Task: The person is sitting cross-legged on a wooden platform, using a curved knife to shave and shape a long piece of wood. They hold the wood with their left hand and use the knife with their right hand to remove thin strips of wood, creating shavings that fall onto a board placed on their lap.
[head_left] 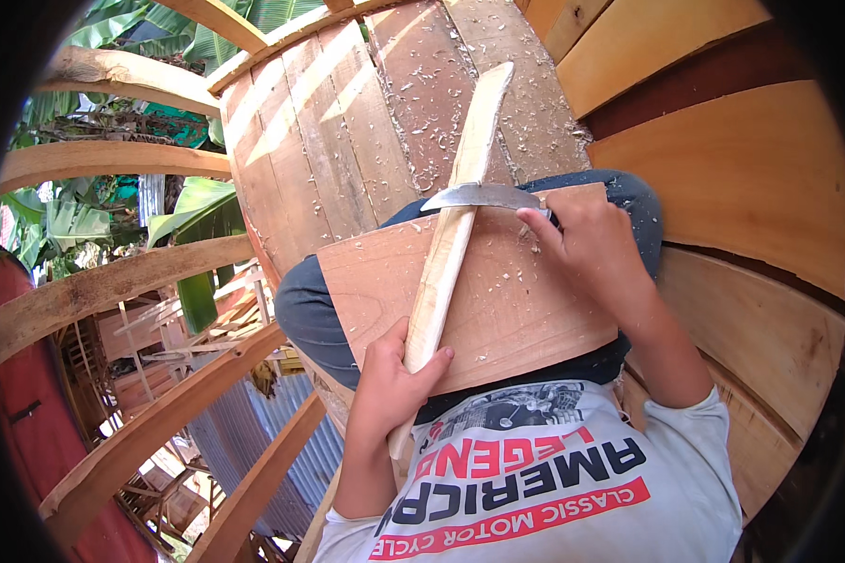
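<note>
My left hand (394, 377) grips the near end of a long pale wooden stick (453, 239), roughly carved and slightly curved at its far tip. The stick slants away from me across a flat wooden board (526, 310) resting on my lap. In my right hand (587, 235) is a knife (483, 195) with a curved metal blade. Its blade lies crosswise over the middle of the stick, pointing left. The knife's handle is mostly hidden inside my closed fingers.
Pale wood shavings (427, 89) are scattered over the plank floor (319, 141) ahead. Wooden slat rails (113, 281) run along the left, with banana leaves (192, 206) and corrugated metal sheets (272, 450) beyond. A plank wall (723, 178) stands close at my right.
</note>
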The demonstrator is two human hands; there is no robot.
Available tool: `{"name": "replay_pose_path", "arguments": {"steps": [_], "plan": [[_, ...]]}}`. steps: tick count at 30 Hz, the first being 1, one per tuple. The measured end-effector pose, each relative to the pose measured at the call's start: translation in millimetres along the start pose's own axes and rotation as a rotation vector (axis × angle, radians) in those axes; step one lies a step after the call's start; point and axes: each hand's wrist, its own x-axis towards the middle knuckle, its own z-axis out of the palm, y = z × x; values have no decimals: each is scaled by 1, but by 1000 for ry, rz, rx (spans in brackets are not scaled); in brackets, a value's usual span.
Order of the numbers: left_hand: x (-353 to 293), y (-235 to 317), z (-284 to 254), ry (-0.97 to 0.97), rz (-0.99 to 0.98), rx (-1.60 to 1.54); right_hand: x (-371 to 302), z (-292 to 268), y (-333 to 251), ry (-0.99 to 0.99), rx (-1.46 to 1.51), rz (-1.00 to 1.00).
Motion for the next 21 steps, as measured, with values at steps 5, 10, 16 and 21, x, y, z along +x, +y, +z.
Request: {"name": "replay_pose_path", "arguments": {"steps": [5, 10, 16, 21], "plan": [[1, -12, -4, 31, 129, -5, -10, 8, -15, -103, 12, -143], [3, -1, -2, 20, 49, 31, -19, 13, -20, -134, 3, -189], [4, -2, 1, 29, 79, 29, -5, 9, -4, -1, -56, -133], [4, -13, -2, 1, 107, 16, 5, 1, -2, -55, -19, -125]]}}
